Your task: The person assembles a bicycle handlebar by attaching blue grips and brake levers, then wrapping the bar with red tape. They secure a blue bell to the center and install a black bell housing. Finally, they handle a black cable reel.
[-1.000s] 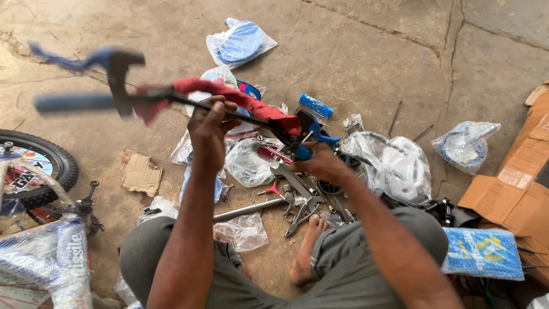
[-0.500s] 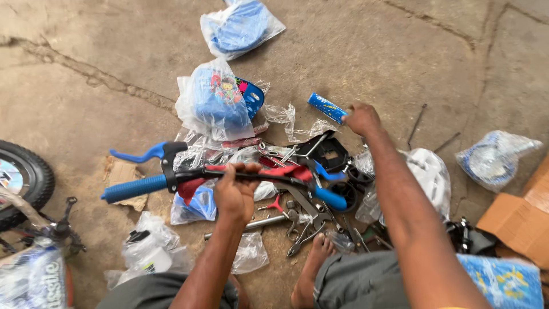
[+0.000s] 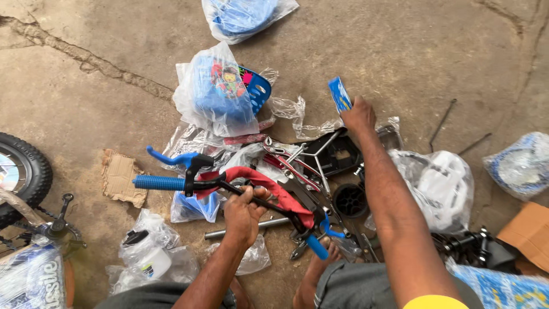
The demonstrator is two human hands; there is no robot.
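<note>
Head view: the left hand (image 3: 243, 214) is clamped around the middle of a child's bicycle handlebar (image 3: 240, 186) with a red pad and blue grips, whose long axis runs from about ten o'clock down to four o'clock across the concrete floor (image 3: 400, 51). At roughly one o'clock from it, well apart, the right hand (image 3: 359, 114) is closed on a small blue packet (image 3: 339, 94) held above the plastic bags (image 3: 217, 91) and loose metal parts (image 3: 297, 163), so the left hand alone is on the bar.
</note>
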